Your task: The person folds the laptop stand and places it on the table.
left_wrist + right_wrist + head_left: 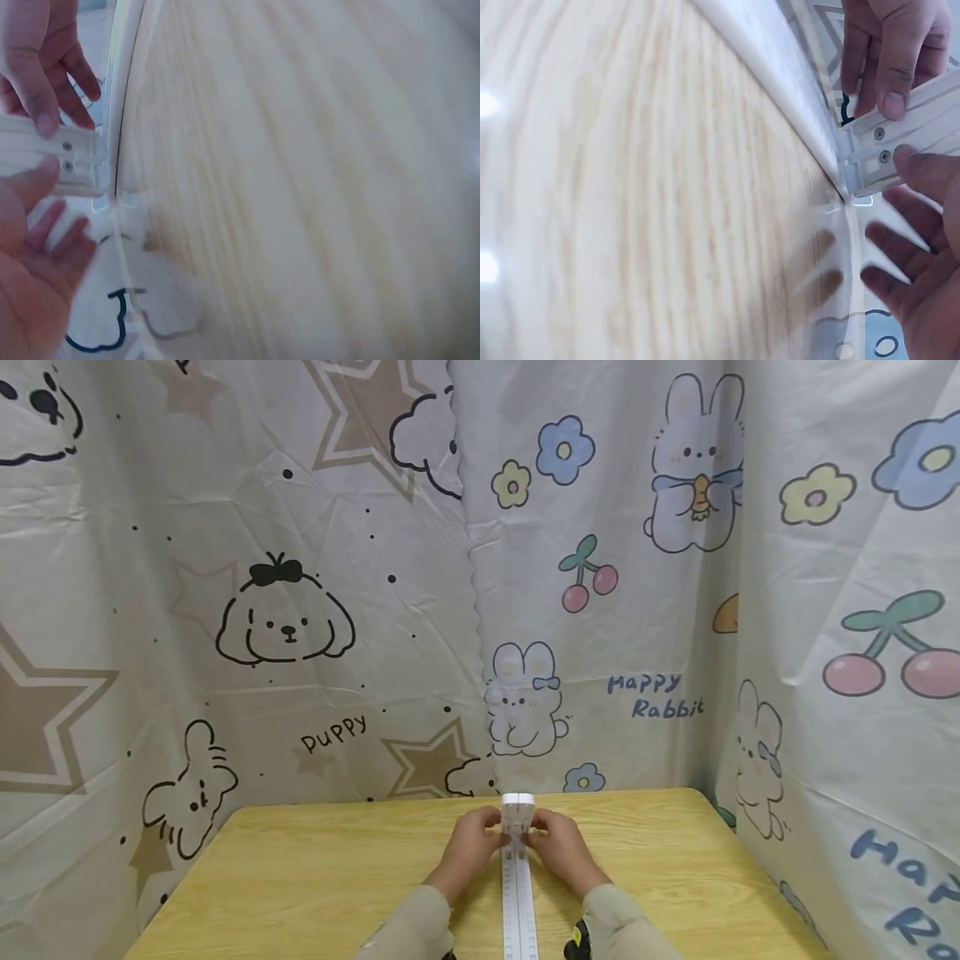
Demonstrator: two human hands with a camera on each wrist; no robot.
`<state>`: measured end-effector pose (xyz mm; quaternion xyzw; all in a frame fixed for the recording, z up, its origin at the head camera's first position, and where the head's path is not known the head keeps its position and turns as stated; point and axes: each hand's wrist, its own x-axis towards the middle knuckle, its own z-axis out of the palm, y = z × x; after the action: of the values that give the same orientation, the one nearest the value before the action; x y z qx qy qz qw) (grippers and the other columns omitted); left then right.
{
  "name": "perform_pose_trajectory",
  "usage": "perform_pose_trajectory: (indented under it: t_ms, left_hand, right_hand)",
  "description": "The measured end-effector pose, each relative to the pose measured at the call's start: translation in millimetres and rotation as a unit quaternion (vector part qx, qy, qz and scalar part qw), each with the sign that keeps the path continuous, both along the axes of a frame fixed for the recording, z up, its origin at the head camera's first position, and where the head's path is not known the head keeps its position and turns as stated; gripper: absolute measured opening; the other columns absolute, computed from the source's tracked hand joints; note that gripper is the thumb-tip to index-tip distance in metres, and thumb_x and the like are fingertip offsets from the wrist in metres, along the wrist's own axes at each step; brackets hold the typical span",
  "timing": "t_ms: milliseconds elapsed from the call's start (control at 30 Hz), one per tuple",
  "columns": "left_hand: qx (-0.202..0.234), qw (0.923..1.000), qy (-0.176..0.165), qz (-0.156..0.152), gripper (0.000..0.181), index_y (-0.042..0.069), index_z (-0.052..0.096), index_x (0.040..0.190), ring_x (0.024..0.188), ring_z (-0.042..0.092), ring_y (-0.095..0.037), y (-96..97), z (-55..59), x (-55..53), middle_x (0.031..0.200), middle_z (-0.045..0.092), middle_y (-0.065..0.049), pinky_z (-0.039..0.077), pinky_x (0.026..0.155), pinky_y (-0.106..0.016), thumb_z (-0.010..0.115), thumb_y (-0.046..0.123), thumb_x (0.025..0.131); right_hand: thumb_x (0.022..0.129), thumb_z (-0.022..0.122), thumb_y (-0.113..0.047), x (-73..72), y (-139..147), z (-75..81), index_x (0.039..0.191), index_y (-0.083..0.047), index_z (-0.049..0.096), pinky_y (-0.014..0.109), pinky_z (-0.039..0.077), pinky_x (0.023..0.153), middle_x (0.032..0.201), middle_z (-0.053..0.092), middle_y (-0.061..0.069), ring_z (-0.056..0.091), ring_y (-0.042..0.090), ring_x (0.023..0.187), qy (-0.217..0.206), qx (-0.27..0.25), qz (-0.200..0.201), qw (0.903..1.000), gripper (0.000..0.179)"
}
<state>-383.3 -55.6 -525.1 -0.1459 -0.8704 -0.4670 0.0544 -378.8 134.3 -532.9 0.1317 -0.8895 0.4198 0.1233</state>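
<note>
A long white plastic strip (519,902) runs along the table toward me, with a groove down its middle. At its far end a short white section (517,810) stands up, and the wrist views show two screws in its face. From the left side my left hand (471,847) holds this section, thumb on its face near the screws. My right hand (561,846) grips it from the other side in the same way, thumb close to the left one. In the right wrist view the right hand's other fingers (907,259) spread out beyond the section.
A wood-grain table (322,860) lies under the hands, its far edge close behind the upright section. Printed curtains (420,610) with puppies, rabbits and flowers hang behind the table and along both sides.
</note>
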Motion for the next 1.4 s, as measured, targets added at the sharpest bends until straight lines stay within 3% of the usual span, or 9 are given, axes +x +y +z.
perform_pose_trajectory:
  t_ms: [167,400,633,800,1100,1400]
  left_hand:
    - [0.074,0.9957,-0.002,-0.056,0.021,0.011,0.072,0.105,0.105,0.069,-0.019,-5.7,-3.4,-3.9,0.108,0.075,-0.001,0.056,0.099,-0.044,0.075,-0.002,0.090]
    - [0.104,0.9920,-0.012,-0.070,0.014,0.008,0.071,0.097,0.098,0.070,-0.015,-7.7,-3.9,-5.8,0.103,0.076,-0.004,0.060,0.086,-0.033,0.075,-0.003,0.089]
    - [0.088,0.9918,-0.026,-0.089,0.010,0.008,0.075,0.099,0.099,0.069,-0.015,-9.1,1.9,-7.9,0.101,0.076,0.000,0.059,0.089,-0.035,0.077,0.006,0.090]
    - [0.067,0.9915,-0.045,-0.102,0.011,0.011,0.077,0.102,0.100,0.068,-0.012,-15.9,4.8,-9.3,0.102,0.076,0.003,0.056,0.095,-0.038,0.077,0.016,0.092]
    - [0.041,0.9899,-0.083,-0.108,0.019,0.016,0.080,0.107,0.113,0.068,-0.019,-23.6,6.6,-8.0,0.115,0.076,0.002,0.052,0.104,-0.048,0.079,0.026,0.091]
    - [0.042,0.9856,-0.088,-0.138,0.019,0.017,0.080,0.109,0.122,0.065,-0.022,-25.5,3.9,-7.6,0.121,0.075,0.000,0.048,0.109,-0.050,0.078,0.023,0.091]
  right_hand:
    - [0.089,0.076,0.000,-0.1,-1,0.2,0.102,-0.011,0.071,0.043,0.059,0.092,0.102,0.076,0.004,0.071,0.023,0.099,-0.015,-0.084,0.041,0.9955,0.018]
    - [0.089,0.075,0.000,0.8,4,2.7,0.097,-0.008,0.069,0.036,0.059,0.091,0.102,0.075,0.004,0.070,0.019,0.099,-0.044,-0.140,0.059,0.9874,0.013]
    - [0.089,0.077,-0.004,-3.4,15,3.7,0.095,-0.005,0.069,0.029,0.057,0.089,0.099,0.074,0.002,0.068,0.016,0.097,-0.068,-0.139,0.074,0.9852,0.010]
    - [0.090,0.077,-0.008,-6.4,20,4.8,0.096,-0.007,0.072,0.026,0.055,0.088,0.100,0.075,0.003,0.068,0.015,0.096,-0.075,-0.137,0.108,0.9818,0.008]
    - [0.092,0.076,-0.014,-5.2,26,9.2,0.101,-0.009,0.076,0.030,0.055,0.091,0.107,0.076,0.002,0.068,0.015,0.100,-0.108,-0.104,0.131,0.9800,0.010]
    - [0.094,0.074,-0.012,-1.1,29,12.3,0.109,-0.010,0.077,0.033,0.057,0.093,0.115,0.075,0.005,0.068,0.017,0.106,-0.131,-0.093,0.142,0.9767,0.015]
